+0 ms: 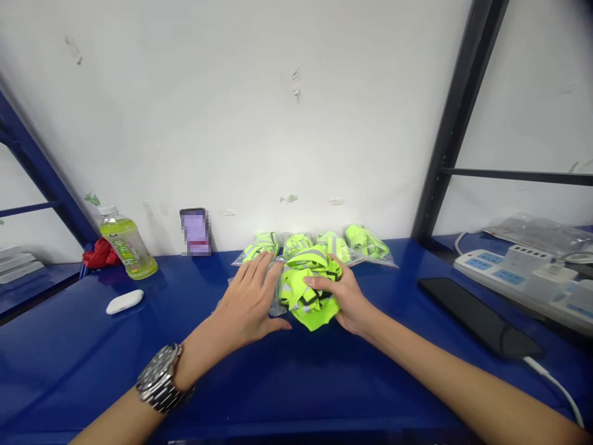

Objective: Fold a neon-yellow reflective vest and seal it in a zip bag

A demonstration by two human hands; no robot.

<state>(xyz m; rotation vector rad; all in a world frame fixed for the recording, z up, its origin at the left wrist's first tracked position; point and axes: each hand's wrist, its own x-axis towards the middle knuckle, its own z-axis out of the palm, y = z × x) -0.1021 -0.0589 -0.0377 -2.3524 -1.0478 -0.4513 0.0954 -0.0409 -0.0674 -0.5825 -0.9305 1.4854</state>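
Note:
A bundled neon-yellow reflective vest (pixel 309 287) with grey stripes is gripped by my right hand (pixel 345 300), its thumb pressed over the front. My left hand (pixel 250 300) is at the bundle's left side with fingers stretched out and thumb apart. Part of a clear plastic bag (pixel 277 303) shows between the left hand and the vest; the hand covers most of it. Behind, along the wall, lie several more neon vests in clear bags, among them a bagged vest (pixel 365 242) at the right end and another bagged vest (pixel 262 246) at the left end.
On the blue table (pixel 194 383), a drink bottle (pixel 130 244), red plastic (pixel 100 254), a white earbud case (pixel 125 301) and an upright phone (pixel 196 232) stand left. At right lie a charging phone (pixel 477 315) and a power strip (pixel 523 272). Shelf posts (pixel 456 117) rise at both sides.

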